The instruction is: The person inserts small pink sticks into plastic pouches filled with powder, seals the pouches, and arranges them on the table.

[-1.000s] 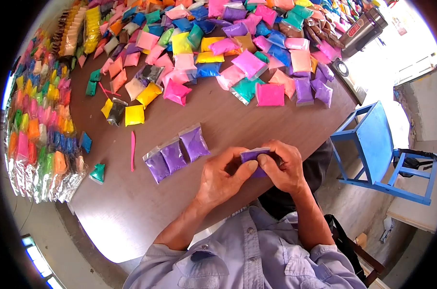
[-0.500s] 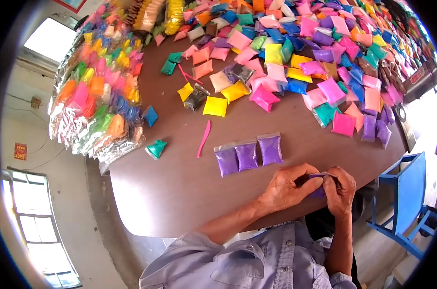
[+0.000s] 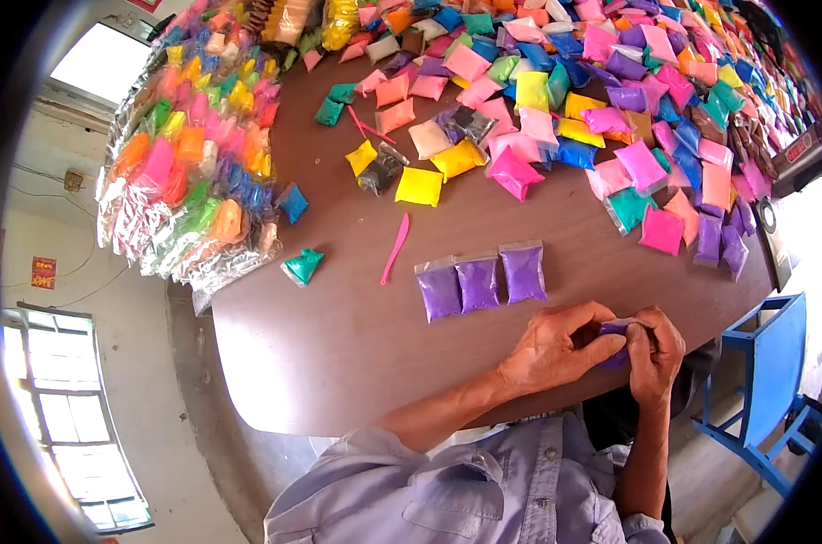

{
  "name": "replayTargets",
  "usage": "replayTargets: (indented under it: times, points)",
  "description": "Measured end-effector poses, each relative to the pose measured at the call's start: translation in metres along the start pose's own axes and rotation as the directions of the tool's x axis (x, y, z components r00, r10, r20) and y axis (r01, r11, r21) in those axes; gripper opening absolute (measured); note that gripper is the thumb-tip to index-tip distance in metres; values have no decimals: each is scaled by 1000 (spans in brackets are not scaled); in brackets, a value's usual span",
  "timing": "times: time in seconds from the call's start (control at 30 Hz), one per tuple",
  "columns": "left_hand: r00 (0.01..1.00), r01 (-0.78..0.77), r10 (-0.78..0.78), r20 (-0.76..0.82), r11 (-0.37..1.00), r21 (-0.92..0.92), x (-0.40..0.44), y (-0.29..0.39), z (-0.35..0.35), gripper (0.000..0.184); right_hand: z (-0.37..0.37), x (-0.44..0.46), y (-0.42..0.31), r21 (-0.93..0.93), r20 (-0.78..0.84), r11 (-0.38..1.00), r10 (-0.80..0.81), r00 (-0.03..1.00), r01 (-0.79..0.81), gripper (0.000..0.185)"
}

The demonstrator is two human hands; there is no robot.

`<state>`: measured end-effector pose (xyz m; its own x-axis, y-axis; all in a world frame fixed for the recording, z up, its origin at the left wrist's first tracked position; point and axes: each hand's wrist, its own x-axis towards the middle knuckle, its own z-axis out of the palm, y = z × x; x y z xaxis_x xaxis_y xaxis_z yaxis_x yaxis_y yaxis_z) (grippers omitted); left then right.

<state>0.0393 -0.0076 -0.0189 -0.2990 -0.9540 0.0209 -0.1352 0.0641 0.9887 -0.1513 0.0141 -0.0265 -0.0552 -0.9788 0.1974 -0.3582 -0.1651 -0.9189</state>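
Close to the table's front edge, my left hand [image 3: 560, 346] and my right hand [image 3: 657, 354] pinch a small clear packet with purple filling [image 3: 614, 332] between thumbs and fingers. Much of that packet is covered by my fingers. Three more purple packets lie flat in a row just beyond my left hand: a left one [image 3: 439, 292], a middle one [image 3: 478, 283] and a right one [image 3: 523, 274]. The first two touch or overlap, while the third sits slightly apart. Left of them rests a pink plastic tool [image 3: 395, 249], thin and knife-shaped.
Many coloured packets [image 3: 465, 63] are heaped across the back of the brown table [image 3: 338, 354]. Bulging clear bags of colourful packets [image 3: 189, 172] are stacked at the left. A teal packet [image 3: 302, 266] lies near them. A blue stool [image 3: 764, 381] stands at the right.
The camera view has shifted slightly, so the table items appear a little further right. Both hands keep their pinch on the purple packet, and more of its purple shows now.
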Motion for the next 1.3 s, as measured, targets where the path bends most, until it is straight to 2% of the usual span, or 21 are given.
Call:
replayTargets:
  times: [0.07, 0.13, 0.2, 0.3, 0.47, 0.57, 0.63, 0.67, 0.7, 0.77, 0.8, 0.87, 0.97, 1.03, 1.1, 1.23, 1.3]
  points:
    - [1000, -18, 18, 5, 1000, 18, 1, -1, 2, 18, 2, -1, 0, -12, -21, 1000, 1, 1000, -1, 3]
    - [991, -137, 136, 11, 985, 104, 1, -8, 3, 19, 4, 0, -1, -22, -42, 1000, -1, 999, 0, 3]
    - [994, -109, 109, 9, 992, 70, 0, -12, 2, 20, 5, 1, -3, 44, -15, 999, 19, 1000, -19, 4]
    - [998, -64, 64, 13, 997, 33, 0, -11, -1, 20, 3, 2, -6, 46, 55, 999, 28, 998, -30, 6]
    - [1000, -17, 17, 14, 1000, 5, 0, -7, 3, 22, 0, 0, -2, 42, 36, 998, 51, 998, -52, 8]
    - [999, -28, 26, 36, 997, 66, 0, -1, 2, 25, 1, 1, -2, 52, -11, 998, 32, 999, -32, 9]
    - [995, -95, 89, 37, 976, 196, -1, -7, 2, 30, 0, -1, 4, 86, -3, 995, 48, 999, -48, 9]
    - [995, -75, 62, 74, 978, 193, -1, -6, 0, 24, 0, -1, 2, 64, -2, 997, 36, 999, -36, 10]
    - [993, -80, 65, 98, 984, 160, -2, -9, 0, 24, 2, 1, -1, 40, -1, 999, 25, 1000, -25, 12]
    - [999, 20, -25, 45, 994, 108, -3, -20, 1, 19, 4, 2, 4, 90, 29, 995, 37, 999, -39, 16]
    - [998, 18, -24, 62, 996, 89, -2, -20, 1, 19, -2, 0, 5, -19, 82, 998, 62, 995, -61, 19]
    - [1000, 28, -28, 1, 992, -120, 1, -19, 1, 20, 0, 2, 0, 50, 82, 997, 59, 995, -64, 17]
    - [995, 91, -86, 51, 989, -114, 1, -4, 0, 20, -1, 2, -1, 37, 52, 998, 43, 998, -45, 14]
    - [987, 127, -122, 101, 991, -46, 2, -1, -2, 21, -1, 2, -1, 16, 33, 999, 32, 999, -33, 13]
    - [990, 120, -115, 85, 991, -63, 1, -2, 1, 24, -1, 2, -2, -9, -14, 999, 39, 999, -39, 11]
    - [979, 184, -171, 114, 975, -124, -1, -12, 1, 29, 2, 1, 1, 41, 6, 998, 52, 999, -52, 13]
    - [991, 132, -127, 40, 972, -194, -1, -15, 3, 28, 2, 3, -3, 93, 63, 995, 37, 997, -43, 15]
